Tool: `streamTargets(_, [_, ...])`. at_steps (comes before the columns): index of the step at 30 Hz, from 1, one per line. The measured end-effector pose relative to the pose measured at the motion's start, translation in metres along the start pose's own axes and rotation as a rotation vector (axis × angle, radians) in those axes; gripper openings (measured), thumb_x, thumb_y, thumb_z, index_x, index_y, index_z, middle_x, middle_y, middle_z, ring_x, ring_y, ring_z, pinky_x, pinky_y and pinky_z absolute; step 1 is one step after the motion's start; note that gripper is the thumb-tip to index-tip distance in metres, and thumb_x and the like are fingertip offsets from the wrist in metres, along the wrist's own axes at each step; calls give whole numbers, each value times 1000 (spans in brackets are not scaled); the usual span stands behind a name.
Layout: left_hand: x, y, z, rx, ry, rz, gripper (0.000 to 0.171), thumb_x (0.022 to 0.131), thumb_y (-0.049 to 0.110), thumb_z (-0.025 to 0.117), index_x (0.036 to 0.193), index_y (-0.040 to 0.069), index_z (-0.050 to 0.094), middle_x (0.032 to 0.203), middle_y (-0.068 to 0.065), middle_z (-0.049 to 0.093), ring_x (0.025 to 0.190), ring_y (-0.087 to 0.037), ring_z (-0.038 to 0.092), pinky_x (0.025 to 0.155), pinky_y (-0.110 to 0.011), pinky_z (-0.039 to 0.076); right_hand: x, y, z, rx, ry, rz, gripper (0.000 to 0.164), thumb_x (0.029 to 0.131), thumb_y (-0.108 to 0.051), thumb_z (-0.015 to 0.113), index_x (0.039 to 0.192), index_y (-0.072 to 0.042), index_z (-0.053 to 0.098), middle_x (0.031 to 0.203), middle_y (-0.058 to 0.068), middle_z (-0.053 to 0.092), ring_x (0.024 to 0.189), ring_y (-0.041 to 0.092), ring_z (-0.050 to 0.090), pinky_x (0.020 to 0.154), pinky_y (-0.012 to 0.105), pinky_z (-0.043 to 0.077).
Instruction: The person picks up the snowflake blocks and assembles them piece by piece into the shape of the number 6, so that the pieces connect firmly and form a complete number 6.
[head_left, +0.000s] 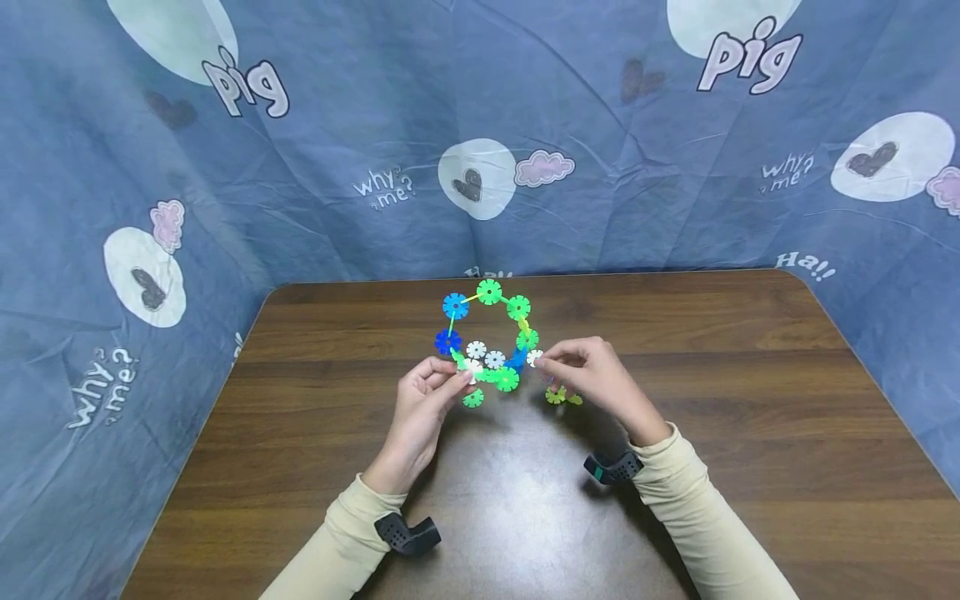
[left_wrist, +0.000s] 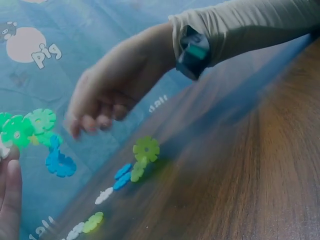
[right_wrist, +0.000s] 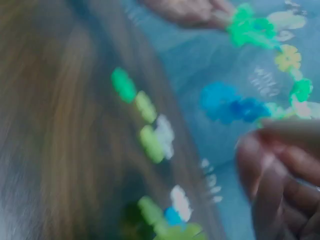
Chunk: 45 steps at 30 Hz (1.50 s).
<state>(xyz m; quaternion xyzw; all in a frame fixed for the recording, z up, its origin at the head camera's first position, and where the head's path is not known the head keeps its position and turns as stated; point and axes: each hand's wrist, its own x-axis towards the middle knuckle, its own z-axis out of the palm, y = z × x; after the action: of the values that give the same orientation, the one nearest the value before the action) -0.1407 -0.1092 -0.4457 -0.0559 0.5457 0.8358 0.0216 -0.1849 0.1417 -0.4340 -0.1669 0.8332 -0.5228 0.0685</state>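
A ring-shaped chain of interlocking snowflake discs (head_left: 489, 292), mostly green and blue, is held up above the table. My left hand (head_left: 422, 408) pinches it at a white disc (head_left: 472, 370) on its near left side. At the chain's right side, my right hand (head_left: 592, 375) has thumb and forefinger together at a white snowflake disc (head_left: 534, 358). Whether that disc is joined to the chain, I cannot tell. The right wrist view is blurred; there the right hand (right_wrist: 280, 185) has its fingers curled close to the chain, and a blue part (right_wrist: 220, 102) sticks out.
Loose snowflake discs lie on the wooden table (head_left: 300, 433): a green one (head_left: 473, 398) by the left hand and yellow-green ones (head_left: 555, 395) below the right hand. In the left wrist view, white discs (left_wrist: 104, 196) and blue discs (left_wrist: 122, 181) lie there too. A printed blue cloth (head_left: 315, 167) hangs behind.
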Motion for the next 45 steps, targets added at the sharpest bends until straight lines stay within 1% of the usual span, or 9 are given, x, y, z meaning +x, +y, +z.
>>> streamTargets(4, [1, 0, -2, -43, 37, 8, 25, 95, -12, 62, 88, 11, 61, 81, 2, 73, 74, -8, 71, 77, -21, 62, 5, 8, 13, -353, 15, -68, 10, 91, -21, 80, 96, -12, 82, 82, -3, 78, 73, 9, 70, 69, 27, 56])
streamTargets(10, [-1, -2, -1, -58, 39, -1, 24, 95, -12, 62, 88, 11, 61, 81, 1, 73, 74, -8, 71, 77, -21, 61, 12, 5, 43, -653, 112, -41, 19, 82, -31, 86, 83, -16, 75, 78, -1, 65, 68, 15, 59, 57, 37, 50])
streamTargets(15, [-2, -2, 1, -73, 23, 2, 25, 94, -13, 62, 88, 11, 61, 82, 1, 73, 75, -8, 70, 77, -21, 61, 18, 5, 55, -742, 185, -35, 31, 76, -30, 89, 67, -13, 64, 78, 5, 65, 71, 29, 65, 56, 47, 53])
streamTargets(19, [-1, 1, 2, -75, -1, -8, 23, 95, -11, 63, 90, 11, 62, 84, 1, 74, 76, -9, 71, 78, -21, 62, 22, 9, 56, -723, 167, -28, 23, 78, -22, 88, 73, -10, 68, 83, 9, 70, 80, 33, 70, 63, 50, 57])
streamTargets(25, [-2, 4, 1, -79, -9, -20, 24, 95, -12, 61, 89, 12, 62, 82, 2, 73, 74, -9, 70, 78, -20, 61, 28, 10, 48, -614, 66, 39, 22, 80, -23, 88, 79, -10, 70, 78, 5, 69, 70, 22, 64, 64, 43, 55])
streamTargets(29, [-1, 4, -2, -76, -12, -21, 26, 95, -12, 61, 88, 13, 62, 82, 2, 72, 74, -9, 71, 78, -21, 62, 29, 10, 37, -510, -6, -16, 13, 84, -13, 83, 78, -9, 72, 73, 3, 71, 67, 15, 62, 63, 34, 55])
streamTargets(35, [0, 6, -5, -84, -14, -20, 26, 95, -12, 61, 88, 13, 63, 83, 2, 73, 76, -10, 71, 80, -22, 62, 27, 7, 17, -355, -15, -72, 12, 84, -10, 83, 88, -9, 71, 82, 2, 77, 73, 12, 69, 67, 28, 56])
streamTargets(41, [0, 8, -5, -91, -14, -15, 26, 96, -12, 60, 88, 12, 63, 82, 2, 73, 74, -10, 71, 78, -22, 62, 24, -2, 11, 201, -232, 61, 40, 87, -7, 81, 120, 1, 60, 98, 11, 77, 86, 16, 75, 72, 37, 63])
streamTargets(45, [1, 9, -4, -73, -16, -2, 24, 97, -10, 59, 92, 13, 62, 84, 3, 72, 75, -10, 71, 78, -23, 62, 23, -7, 13, 393, -229, 124, 50, 90, -6, 76, 136, 0, 58, 99, 9, 78, 90, 24, 76, 72, 42, 64])
